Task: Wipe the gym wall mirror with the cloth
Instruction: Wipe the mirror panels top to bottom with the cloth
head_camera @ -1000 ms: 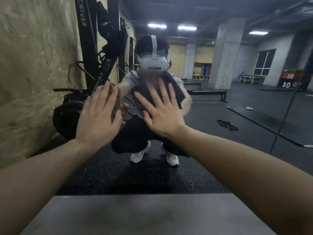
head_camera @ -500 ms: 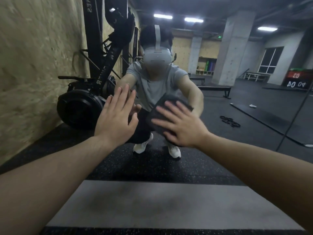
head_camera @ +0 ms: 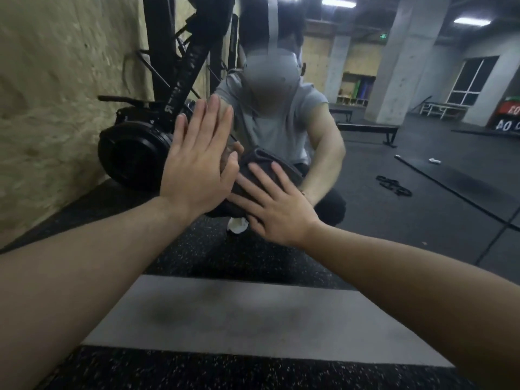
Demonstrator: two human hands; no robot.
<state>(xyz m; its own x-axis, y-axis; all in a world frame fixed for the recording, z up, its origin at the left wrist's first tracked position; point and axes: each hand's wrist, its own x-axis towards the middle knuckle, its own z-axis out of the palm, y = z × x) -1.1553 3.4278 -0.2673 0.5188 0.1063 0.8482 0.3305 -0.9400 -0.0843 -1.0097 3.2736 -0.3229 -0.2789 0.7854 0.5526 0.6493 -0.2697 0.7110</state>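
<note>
The wall mirror [head_camera: 394,170] fills most of the head view and reflects a crouching person and the gym behind. My right hand [head_camera: 277,209] lies flat with fingers spread, pressing a dark grey cloth [head_camera: 270,161] against the glass low down. Most of the cloth is hidden under that hand. My left hand [head_camera: 197,164] is pressed flat on the mirror just left of the cloth, fingers straight and pointing up, its thumb near the cloth's edge.
A grey ledge [head_camera: 253,319] runs along the mirror's foot, with speckled black rubber floor [head_camera: 225,372] below it. A chipboard wall [head_camera: 56,94] stands at the left. A black rowing machine [head_camera: 135,153] stands beside that wall.
My right hand has slid the cloth down the mirror, from head height of the reflection to its knees. My left hand stayed flat on the glass. My view dropped lower and closer.
</note>
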